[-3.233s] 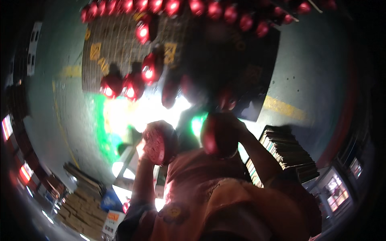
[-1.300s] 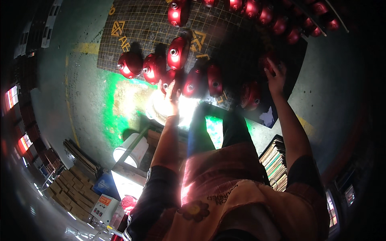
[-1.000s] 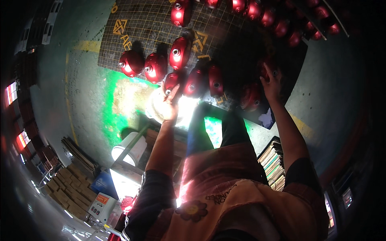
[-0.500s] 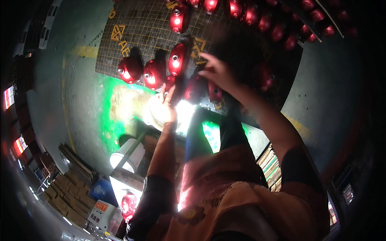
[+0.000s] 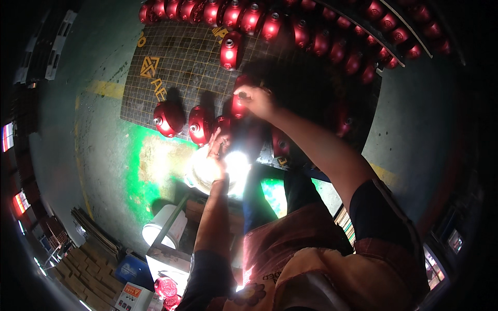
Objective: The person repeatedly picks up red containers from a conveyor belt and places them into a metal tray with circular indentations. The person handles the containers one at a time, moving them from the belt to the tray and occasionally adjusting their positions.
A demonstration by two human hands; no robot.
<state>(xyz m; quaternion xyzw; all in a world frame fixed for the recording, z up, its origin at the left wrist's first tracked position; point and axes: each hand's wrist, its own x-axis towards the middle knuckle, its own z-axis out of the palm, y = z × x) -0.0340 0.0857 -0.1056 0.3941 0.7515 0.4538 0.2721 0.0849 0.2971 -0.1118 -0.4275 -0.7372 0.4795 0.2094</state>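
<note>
1. Since half a second ago, my right hand (image 5: pixel 257 102) has come leftward onto a glossy red canister (image 5: pixel 238 108), which now sits slightly farther right of its neighbours; the view has also shifted, showing more of the far row (image 5: pixel 249 19).
2. At left, the leftmost canister (image 5: pixel 169 120) and the second canister (image 5: pixel 198 127) sit apart on the gridded mat (image 5: pixel 181 52).
3. Next, my left hand (image 5: pixel 217 154) has its fingers raised and slightly spread beside a low canister (image 5: pixel 223 122); through the glare I can't tell whether they grip it.
4. My right fingers are closed around the glossy red canister's metallic neck (image 5: pixel 242 95). Its body lies directly under them, its long axis roughly up-and-down in view; my right hand is touching it, my left is lower and nearer me.
5. Farther right, my forearm partly covers one canister (image 5: pixel 280 143); another (image 5: pixel 344 123) is hard to make out in shadow.
</note>
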